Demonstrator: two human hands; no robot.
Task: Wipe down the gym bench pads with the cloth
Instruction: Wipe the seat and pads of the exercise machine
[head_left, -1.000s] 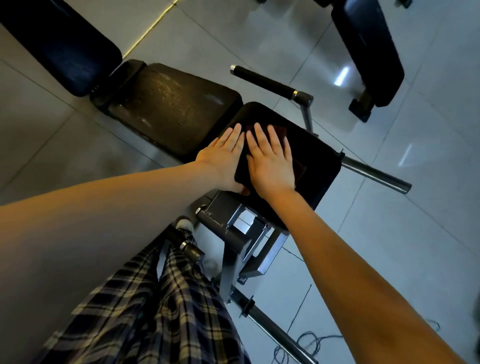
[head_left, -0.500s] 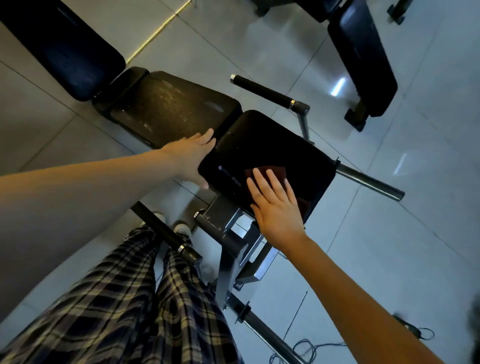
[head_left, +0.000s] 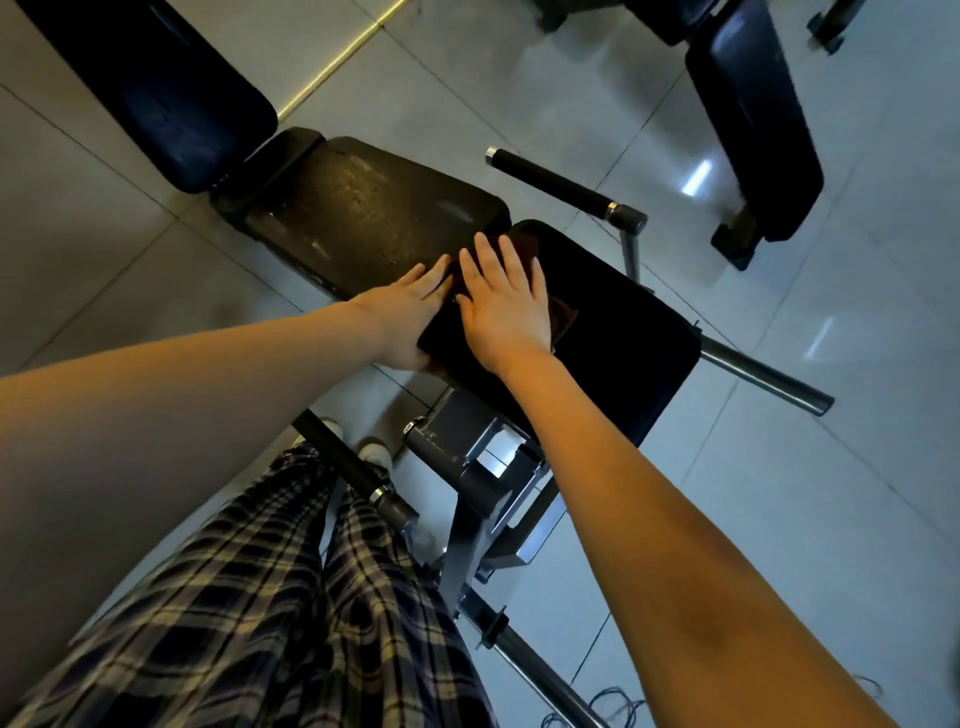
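Head view: I see my right hand (head_left: 506, 306) flat, fingers straight and spread, pressing the cloth (head_left: 565, 318) onto the black bench pad (head_left: 623, 343); my left hand (head_left: 410, 317), fingers straight, rests against that pad's left edge.

You've got on loose plaid trousers (head_left: 249, 613), dark navy going to black, with pale yellow and cream lines crossing in a big check. Whitish shoes (head_left: 376, 453) with rounded toes show below the hems. Your left hand (head_left: 410, 312) and right hand (head_left: 506, 306) are bare, same as both forearms (head_left: 649, 519) right up to the frame edge.
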